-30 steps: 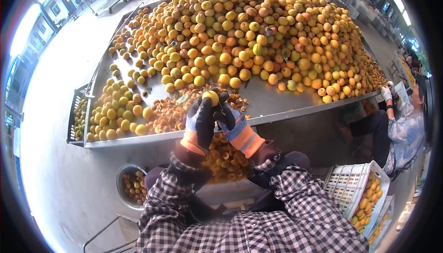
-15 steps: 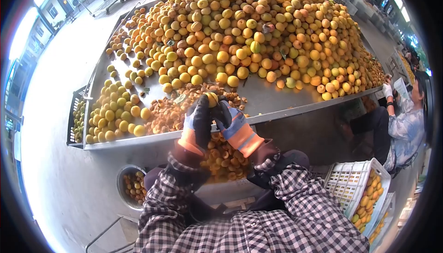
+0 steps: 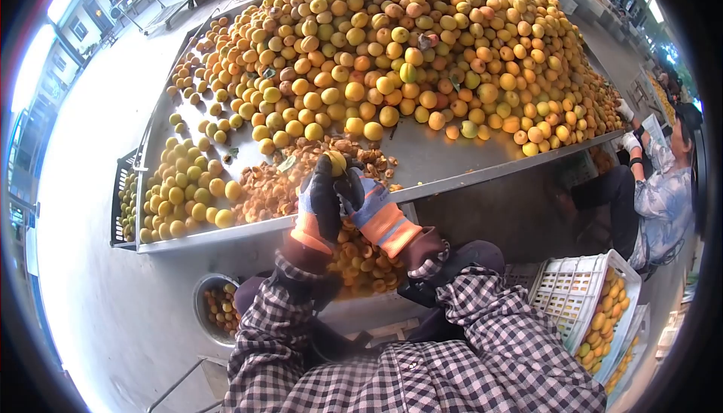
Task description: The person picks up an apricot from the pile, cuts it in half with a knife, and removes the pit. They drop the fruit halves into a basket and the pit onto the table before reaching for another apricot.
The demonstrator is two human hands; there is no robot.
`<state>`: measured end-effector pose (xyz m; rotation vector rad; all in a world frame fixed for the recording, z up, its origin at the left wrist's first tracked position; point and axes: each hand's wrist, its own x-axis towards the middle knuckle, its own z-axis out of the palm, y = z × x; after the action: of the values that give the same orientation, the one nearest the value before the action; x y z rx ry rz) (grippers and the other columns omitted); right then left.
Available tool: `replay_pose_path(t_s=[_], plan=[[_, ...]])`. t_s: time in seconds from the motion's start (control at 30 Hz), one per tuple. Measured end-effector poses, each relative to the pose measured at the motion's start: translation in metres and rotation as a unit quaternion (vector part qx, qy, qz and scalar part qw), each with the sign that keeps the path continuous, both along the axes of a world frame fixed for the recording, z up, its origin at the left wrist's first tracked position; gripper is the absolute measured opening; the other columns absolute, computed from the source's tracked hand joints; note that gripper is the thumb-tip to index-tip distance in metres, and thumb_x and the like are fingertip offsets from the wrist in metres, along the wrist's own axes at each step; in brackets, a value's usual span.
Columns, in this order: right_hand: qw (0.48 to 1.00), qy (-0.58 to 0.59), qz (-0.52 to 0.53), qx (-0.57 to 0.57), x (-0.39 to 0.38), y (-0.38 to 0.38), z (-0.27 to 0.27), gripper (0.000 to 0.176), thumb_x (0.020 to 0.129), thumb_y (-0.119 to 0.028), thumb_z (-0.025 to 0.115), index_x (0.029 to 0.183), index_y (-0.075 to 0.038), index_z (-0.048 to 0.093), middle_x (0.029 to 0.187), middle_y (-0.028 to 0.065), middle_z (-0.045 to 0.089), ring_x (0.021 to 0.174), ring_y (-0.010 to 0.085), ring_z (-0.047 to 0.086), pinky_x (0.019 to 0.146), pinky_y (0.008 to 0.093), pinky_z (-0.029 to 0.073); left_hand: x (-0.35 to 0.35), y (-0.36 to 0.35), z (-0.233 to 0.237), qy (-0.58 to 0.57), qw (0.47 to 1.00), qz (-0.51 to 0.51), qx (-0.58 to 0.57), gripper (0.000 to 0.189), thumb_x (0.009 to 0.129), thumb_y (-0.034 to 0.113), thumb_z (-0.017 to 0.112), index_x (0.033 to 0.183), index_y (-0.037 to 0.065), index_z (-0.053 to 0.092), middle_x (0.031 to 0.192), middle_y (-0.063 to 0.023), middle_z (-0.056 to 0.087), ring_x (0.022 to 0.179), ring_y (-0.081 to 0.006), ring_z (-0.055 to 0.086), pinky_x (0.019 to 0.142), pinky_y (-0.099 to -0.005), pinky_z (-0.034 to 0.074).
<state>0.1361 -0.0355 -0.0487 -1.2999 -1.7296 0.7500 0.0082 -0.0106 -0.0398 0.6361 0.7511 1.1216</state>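
Note:
A yellow apricot (image 3: 336,161) is held up between my two gloved hands, over the near edge of the metal table (image 3: 444,184). My left hand (image 3: 321,206), in a black, blue and orange glove, is closed round its left side. From the right, my right hand (image 3: 368,204) has its fingers closed against the same fruit; the fingertips are partly hidden. Behind my hands lies a heap of brown apricot pits or scraps (image 3: 275,187). Beneath my wrists, split apricot pieces (image 3: 365,262) fill a container whose rim is mostly hidden.
A large apricot pile (image 3: 422,51) covers the table's back, with loose apricots (image 3: 181,191) at left. A metal bowl (image 3: 202,306) of small fruit is at lower left. White crates (image 3: 572,292) stand at right, near a seated co-worker (image 3: 663,202) wearing white gloves.
My hands stay together on the apricot, shifting slightly to the left and turning a little. At the right, the co-worker's gloved hands have moved at the table's edge.

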Motion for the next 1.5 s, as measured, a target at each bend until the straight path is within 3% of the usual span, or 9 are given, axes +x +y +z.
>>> replay_pose_path(t_s=[0.23,0.43,0.73,0.83,0.97,1.13,1.27,1.33,1.5], plan=[[0.987,-0.117,-0.075,-0.076,0.013,0.003,0.02,0.055,0.083,-0.02,0.068,0.13,-0.006,0.043,0.109,0.0229,0.063,0.105,0.0421,0.058,0.084,0.0461,0.05,-0.006,0.002,0.025,0.187,0.968,-0.046,0.16,0.04,0.094,0.028,0.06,0.12,-0.002,0.06,0.107,-0.0062,0.065,0.097,-0.0142,0.059,0.087,-0.028,0.046],[0.983,-0.156,-0.037,-0.087,0.016,0.005,0.017,0.062,0.089,-0.026,0.06,0.14,-0.003,0.032,0.107,0.025,0.064,0.099,0.0407,0.062,0.085,0.0459,0.051,-0.002,0.001,0.024,0.125,0.982,-0.053,0.132,0.041,0.086,0.011,0.07,0.123,-0.001,0.058,0.112,-0.0073,0.065,0.099,-0.0132,0.06,0.087,-0.0263,0.05],[0.988,0.146,0.04,-0.005,0.01,0.01,0.003,0.055,0.084,-0.009,0.066,0.133,-0.002,0.043,0.102,0.0203,0.066,0.1,0.0398,0.063,0.084,0.0407,0.051,-0.007,0.0,0.026,0.242,0.934,0.018,0.264,0.041,0.09,0.011,0.065,0.128,-0.002,0.054,0.112,-0.0064,0.063,0.098,-0.013,0.06,0.084,-0.0264,0.051],[0.979,0.197,0.042,0.021,0.014,0.015,0.004,0.045,0.088,-0.009,0.064,0.13,-0.003,0.047,0.087,0.0107,0.067,0.08,0.0255,0.067,0.069,0.0316,0.052,-0.005,-0.003,0.022,0.217,0.943,0.054,0.245,0.044,0.091,0.017,0.062,0.13,-0.001,0.054,0.119,-0.0079,0.06,0.101,-0.0136,0.059,0.084,-0.0274,0.051],[0.91,0.365,0.048,-0.191,0.024,0.016,0.019,0.031,0.095,-0.009,0.058,0.126,-0.009,0.052,0.067,-0.0072,0.052,0.054,-0.0004,0.043,0.046,0.0152,0.034,-0.008,0.002,0.025,0.276,0.896,0.035,0.346,0.054,0.088,0.025,0.06,0.135,0.002,0.05,0.122,-0.0087,0.058,0.1,-0.0154,0.06,0.08,-0.0276,0.052],[0.885,0.43,0.049,-0.171,0.029,0.016,0.023,0.028,0.095,-0.009,0.059,0.122,-0.008,0.055,0.071,-0.0057,0.053,0.056,0.0006,0.046,0.048,0.0166,0.036,-0.012,0.0,0.041,0.171,0.971,-0.07,0.151,0.077,0.085,0.035,0.064,0.148,0.007,0.03,0.119,-0.0105,0.057,0.097,-0.0173,0.061,0.069,-0.0283,0.055],[0.914,0.347,0.15,-0.147,0.045,0.004,0.037,0.043,0.092,-0.005,0.059,0.134,-0.006,0.051,0.102,0.0024,0.063,0.087,0.0046,0.057,0.074,0.0193,0.047,-0.019,0.02,0.011,0.172,0.965,-0.059,0.188,0.084,0.084,0.029,0.071,0.15,0.008,0.024,0.123,-0.0139,0.056,0.098,-0.017,0.061,0.066,-0.0274,0.055],[0.935,0.249,0.208,-0.145,0.053,-0.003,0.058,0.045,0.09,-0.003,0.06,0.134,-0.005,0.05,0.109,0.004,0.062,0.097,0.0064,0.055,0.081,0.0213,0.046,-0.02,0.042,-0.026,0.213,0.887,0.031,0.408,0.091,0.081,0.021,0.077,0.151,0.008,0.021,0.123,-0.016,0.057,0.096,-0.0171,0.062,0.064,-0.0253,0.054],[0.969,0.176,0.134,-0.114,0.059,0.006,0.066,0.041,0.086,0.002,0.065,0.126,-0.002,0.056,0.111,0.0048,0.065,0.104,0.0089,0.058,0.089,0.0243,0.048,-0.016,0.023,0.001,0.1,0.951,-0.044,0.289,0.093,0.079,0.02,0.08,0.15,0.004,0.022,0.121,-0.0174,0.06,0.098,-0.0196,0.062,0.07,-0.0284,0.056]])
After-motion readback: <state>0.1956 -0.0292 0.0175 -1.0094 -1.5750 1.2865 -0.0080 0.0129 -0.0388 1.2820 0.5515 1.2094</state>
